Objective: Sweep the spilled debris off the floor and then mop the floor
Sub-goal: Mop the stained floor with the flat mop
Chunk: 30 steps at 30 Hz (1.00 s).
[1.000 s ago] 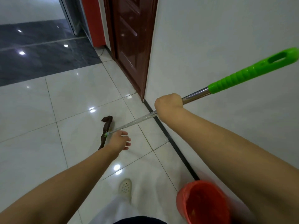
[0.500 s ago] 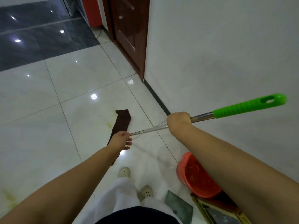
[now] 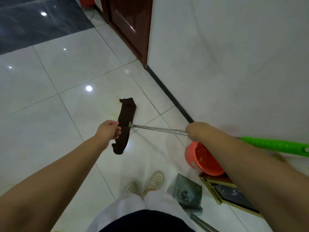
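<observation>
A: Where's the mop?
B: Its brown mop head (image 3: 124, 124) lies flat mid-frame on the floor (image 3: 50, 101); the right hand (image 3: 194, 131) grips the mop handle (image 3: 160, 129).
A: The left hand (image 3: 108, 129)?
B: Fingers loosely curled, holding nothing, beside the head.

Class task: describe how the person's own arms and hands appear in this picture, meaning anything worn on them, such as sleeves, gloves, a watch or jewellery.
Both forearms are bare as far as the frame shows them, with no sleeve in view. The left hand and the right hand wear no gloves. No watch, bracelet or ring is visible on either.
</observation>
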Each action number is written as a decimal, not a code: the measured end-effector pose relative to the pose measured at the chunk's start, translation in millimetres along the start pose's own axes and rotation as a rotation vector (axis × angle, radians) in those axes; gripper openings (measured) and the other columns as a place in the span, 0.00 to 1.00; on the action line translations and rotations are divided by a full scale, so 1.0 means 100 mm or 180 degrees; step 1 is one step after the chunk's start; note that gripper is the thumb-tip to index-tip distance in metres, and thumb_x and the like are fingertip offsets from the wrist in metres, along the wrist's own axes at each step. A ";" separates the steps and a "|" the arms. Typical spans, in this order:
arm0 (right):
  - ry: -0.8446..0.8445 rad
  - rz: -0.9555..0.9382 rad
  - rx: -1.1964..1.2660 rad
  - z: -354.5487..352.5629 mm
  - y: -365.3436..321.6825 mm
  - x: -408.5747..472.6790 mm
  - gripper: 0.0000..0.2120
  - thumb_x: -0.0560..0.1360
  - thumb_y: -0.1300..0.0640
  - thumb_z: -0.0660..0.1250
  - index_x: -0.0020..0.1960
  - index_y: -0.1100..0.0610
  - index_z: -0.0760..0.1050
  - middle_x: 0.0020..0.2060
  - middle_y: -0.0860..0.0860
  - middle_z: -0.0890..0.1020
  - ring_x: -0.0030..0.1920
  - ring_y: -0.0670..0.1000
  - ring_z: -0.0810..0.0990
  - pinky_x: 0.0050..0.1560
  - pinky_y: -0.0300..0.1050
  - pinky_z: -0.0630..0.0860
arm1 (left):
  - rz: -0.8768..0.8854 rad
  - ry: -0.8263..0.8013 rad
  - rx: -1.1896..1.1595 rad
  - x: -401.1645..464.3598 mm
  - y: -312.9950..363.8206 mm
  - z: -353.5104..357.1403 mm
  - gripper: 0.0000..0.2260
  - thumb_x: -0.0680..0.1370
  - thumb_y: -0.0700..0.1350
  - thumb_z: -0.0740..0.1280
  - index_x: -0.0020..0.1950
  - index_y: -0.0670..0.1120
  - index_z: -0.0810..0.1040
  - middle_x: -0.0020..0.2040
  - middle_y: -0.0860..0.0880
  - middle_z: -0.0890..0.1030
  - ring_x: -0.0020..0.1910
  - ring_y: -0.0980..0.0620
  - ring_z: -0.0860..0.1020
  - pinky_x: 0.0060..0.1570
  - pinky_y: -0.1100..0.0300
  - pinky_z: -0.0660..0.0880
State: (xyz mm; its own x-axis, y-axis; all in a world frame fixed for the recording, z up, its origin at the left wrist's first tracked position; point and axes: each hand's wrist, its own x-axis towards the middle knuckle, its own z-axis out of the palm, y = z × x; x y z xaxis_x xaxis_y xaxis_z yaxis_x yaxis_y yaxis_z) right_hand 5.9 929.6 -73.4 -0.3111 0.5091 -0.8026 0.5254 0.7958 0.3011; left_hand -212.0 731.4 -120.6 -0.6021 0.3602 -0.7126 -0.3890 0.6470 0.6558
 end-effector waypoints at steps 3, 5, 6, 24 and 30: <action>0.0187 -0.0005 0.0118 0.08 -0.15 -0.08 0.13 0.78 0.60 0.60 0.61 0.57 0.75 0.48 0.51 0.79 0.41 0.51 0.75 0.42 0.43 0.73 | -0.0033 -0.0078 0.0077 -0.02 -0.19 -0.17 0.12 0.81 0.37 0.57 0.63 0.39 0.73 0.46 0.44 0.78 0.40 0.51 0.77 0.38 0.61 0.75; 0.0247 -0.0015 0.0240 0.17 -0.27 -0.12 0.13 0.78 0.61 0.60 0.61 0.57 0.75 0.54 0.53 0.80 0.47 0.52 0.77 0.48 0.45 0.74 | -0.0096 -0.0117 0.0121 -0.03 -0.33 -0.26 0.12 0.81 0.37 0.57 0.63 0.40 0.73 0.50 0.42 0.78 0.43 0.49 0.78 0.42 0.59 0.76; 0.0269 -0.0023 0.0308 0.23 -0.35 -0.14 0.13 0.78 0.61 0.60 0.61 0.56 0.74 0.55 0.53 0.79 0.50 0.53 0.79 0.49 0.44 0.74 | -0.0131 -0.0121 0.0122 -0.03 -0.40 -0.30 0.12 0.81 0.37 0.57 0.63 0.40 0.73 0.51 0.41 0.78 0.43 0.49 0.78 0.41 0.59 0.76; -0.0314 -0.0268 0.2335 0.73 -1.41 -0.20 0.14 0.79 0.62 0.60 0.63 0.65 0.68 0.47 0.58 0.74 0.38 0.57 0.81 0.33 0.44 0.74 | -0.0027 -0.0658 -0.0007 -0.35 -0.96 0.13 0.10 0.79 0.35 0.60 0.58 0.40 0.76 0.48 0.42 0.78 0.44 0.48 0.78 0.45 0.59 0.77; -0.0534 -0.0272 0.4551 1.21 -1.68 -0.41 0.14 0.76 0.65 0.62 0.61 0.62 0.69 0.36 0.57 0.75 0.27 0.51 0.75 0.24 0.39 0.71 | -0.0046 -0.0887 0.0011 -0.70 -1.26 0.66 0.12 0.76 0.33 0.62 0.57 0.41 0.78 0.53 0.39 0.79 0.49 0.45 0.79 0.54 0.52 0.78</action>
State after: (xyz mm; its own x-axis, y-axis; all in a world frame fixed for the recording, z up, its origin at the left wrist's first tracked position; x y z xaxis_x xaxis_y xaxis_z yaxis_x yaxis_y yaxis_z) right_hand 26.0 734.9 -153.3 -0.3393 0.3538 -0.8716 0.8701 -0.2343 -0.4337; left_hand -74.4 669.0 -170.2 -0.3814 0.5214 -0.7633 -0.3934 0.6556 0.6445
